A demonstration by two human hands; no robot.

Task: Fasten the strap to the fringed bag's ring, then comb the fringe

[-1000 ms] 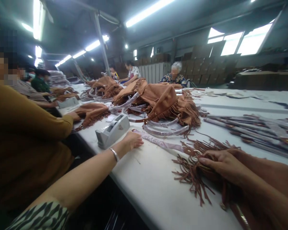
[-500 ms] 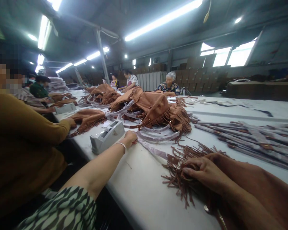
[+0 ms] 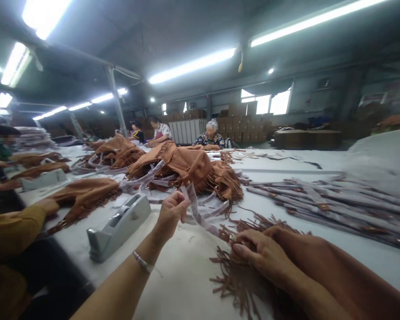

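You're at a long white work table (image 3: 186, 275) in a big factory hall, under fluorescent tube lights (image 3: 191, 66), with stacked cardboard boxes (image 3: 243, 124) against the far wall beside bright windows (image 3: 280, 102). Across the table sits a co-worker in a floral top (image 3: 209, 140), and further along, another person in a white patterned top (image 3: 162, 131) is working too. Just to your left, a neighbour's mustard sleeve (image 3: 16, 224) reaches out, and that person's hand (image 3: 48, 205) rests on a tan suede bag (image 3: 83, 194). In front of you lies a heap of fringed tan bags (image 3: 186, 166) tangled with plastic-wrapped straps, and off to your right a row of long wrapped straps (image 3: 326, 206) lies across the table. A grey tape dispenser (image 3: 118, 226) sits just beside your left forearm, which wears a thin metal bracelet (image 3: 142, 262). Your left hand (image 3: 170, 215) is raised off the table, pinching a clear-wrapped strip (image 3: 196, 213) between thumb and fingers. The strip's lower end runs down to the brown suede fringe (image 3: 240, 280) under your right hand (image 3: 263, 255), whose fingers (image 3: 250, 244) are curled together over it, though you can't quite tell from this view whether they're gripping it.
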